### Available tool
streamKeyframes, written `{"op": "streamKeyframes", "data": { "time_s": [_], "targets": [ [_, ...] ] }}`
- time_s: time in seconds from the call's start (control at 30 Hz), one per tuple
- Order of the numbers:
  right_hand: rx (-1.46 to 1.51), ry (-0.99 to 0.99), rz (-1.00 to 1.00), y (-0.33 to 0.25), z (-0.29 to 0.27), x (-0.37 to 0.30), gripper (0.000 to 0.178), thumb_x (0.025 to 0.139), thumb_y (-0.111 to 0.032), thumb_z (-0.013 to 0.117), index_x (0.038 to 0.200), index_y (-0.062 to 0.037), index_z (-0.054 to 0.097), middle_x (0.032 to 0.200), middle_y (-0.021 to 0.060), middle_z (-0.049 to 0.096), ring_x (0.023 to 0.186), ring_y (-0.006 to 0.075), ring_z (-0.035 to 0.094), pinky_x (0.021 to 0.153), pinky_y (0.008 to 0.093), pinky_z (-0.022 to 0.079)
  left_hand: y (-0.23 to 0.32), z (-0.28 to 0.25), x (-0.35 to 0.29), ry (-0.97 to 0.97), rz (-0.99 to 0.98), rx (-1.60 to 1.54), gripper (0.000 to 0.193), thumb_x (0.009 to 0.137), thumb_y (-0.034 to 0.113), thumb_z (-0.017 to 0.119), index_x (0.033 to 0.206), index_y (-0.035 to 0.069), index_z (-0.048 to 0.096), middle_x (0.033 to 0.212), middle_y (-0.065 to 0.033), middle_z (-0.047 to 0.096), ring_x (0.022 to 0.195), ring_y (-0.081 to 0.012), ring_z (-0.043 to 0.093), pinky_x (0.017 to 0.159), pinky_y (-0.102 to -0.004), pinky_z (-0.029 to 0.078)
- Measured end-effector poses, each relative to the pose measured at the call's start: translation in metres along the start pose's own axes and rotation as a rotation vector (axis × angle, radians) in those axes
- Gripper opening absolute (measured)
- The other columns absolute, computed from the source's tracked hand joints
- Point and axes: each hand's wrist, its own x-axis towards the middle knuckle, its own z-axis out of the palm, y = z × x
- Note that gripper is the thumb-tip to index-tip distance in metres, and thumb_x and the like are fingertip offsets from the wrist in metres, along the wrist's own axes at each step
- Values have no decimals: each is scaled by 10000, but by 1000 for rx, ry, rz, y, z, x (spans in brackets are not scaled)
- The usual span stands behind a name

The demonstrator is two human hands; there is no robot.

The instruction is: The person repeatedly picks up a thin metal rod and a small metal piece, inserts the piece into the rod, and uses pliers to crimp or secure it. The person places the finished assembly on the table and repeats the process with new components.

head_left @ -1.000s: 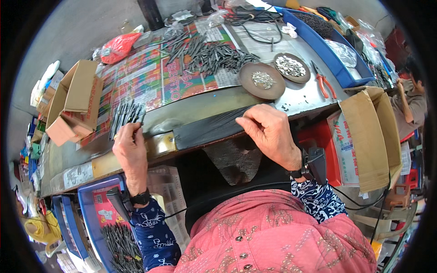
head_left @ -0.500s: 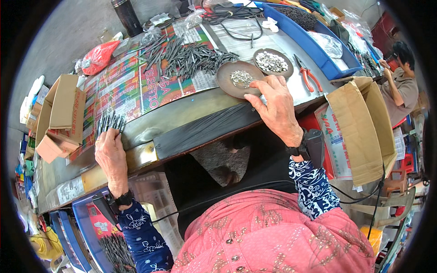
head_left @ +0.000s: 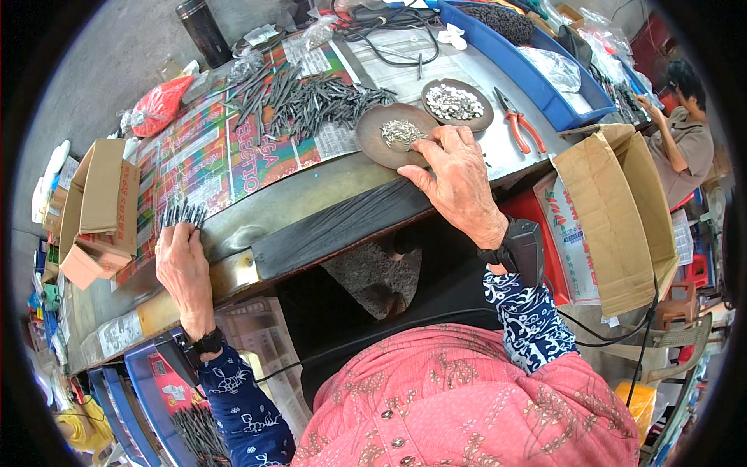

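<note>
— Rods (head_left: 181,212), dark bundle: left hand (head_left: 180,265) is clamping them upright at the bench edge (head_left: 311,226).
— Right hand (head_left: 459,175)?
— Fingers are curling loosely over the brown dish (head_left: 381,144), touching its small metal pieces (head_left: 402,131).

A red-handled pair of pliers (head_left: 515,121) lies on the bench (head_left: 311,204) beside a long blue tray (head_left: 537,74). 1 open cardboard box (head_left: 622,210) stands at the right, another (head_left: 97,206) at the left, near a red plastic bag (head_left: 159,105). A dark cylindrical flask (head_left: 204,33) stands at the far edge.
</note>
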Motion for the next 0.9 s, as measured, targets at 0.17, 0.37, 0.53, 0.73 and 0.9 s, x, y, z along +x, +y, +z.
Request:
{"op": "streamKeyframes", "data": {
  "time_s": [0.17, 0.37, 0.53, 0.73, 0.9],
  "targets": [
    [15, -25, -5, 1, -2, 3, 391, 797, -348, 715, 978, -8, 648, 953, 122, 556, 964, 318, 498, 833, 426, 416, 18, -3, 1, 29, 30, -87, 58, 840, 86, 632, 879, 51, 607, 864, -129, 582, 807, -347, 573, 682, -423, 452],
    [28, -51, -6, 3, -3, 4, 363, 790, -344, 721, 956, -30, 644, 946, 100, 565, 963, 308, 496, 844, 426, 402, 41, -1, 3, 2, 49, -237, 70, 816, 48, 654, 869, 37, 608, 838, -130, 580, 797, -339, 573, 681, -413, 447],
    [154, -80, 37, 1, -5, 5, 316, 769, -298, 738, 933, -47, 641, 941, 100, 555, 960, 304, 492, 816, 426, 392, 50, 1, 18, -27, 110, -250, 71, 810, 56, 658, 853, 45, 603, 810, -131, 580, 777, -339, 572, 669, -415, 445],
    [300, -75, 60, -5, -7, 7, 145, 760, -113, 690, 828, -17, 605, 876, 107, 571, 877, 300, 506, 771, 388, 416, 56, 13, 58, -90, 200, -206, 67, 838, 121, 625, 862, 61, 605, 785, -136, 597, 762, -353, 588, 660, -440, 451],
    [390, -73, 108, -6, -4, 8, 118, 753, -98, 692, 811, -43, 606, 810, 80, 560, 835, 285, 503, 751, 390, 395, 57, 33, 94, -181, 197, -185, 109, 836, 160, 605, 860, 55, 625, 786, -169, 648, 757, -376, 626, 641, -468, 463]
  ]
}}
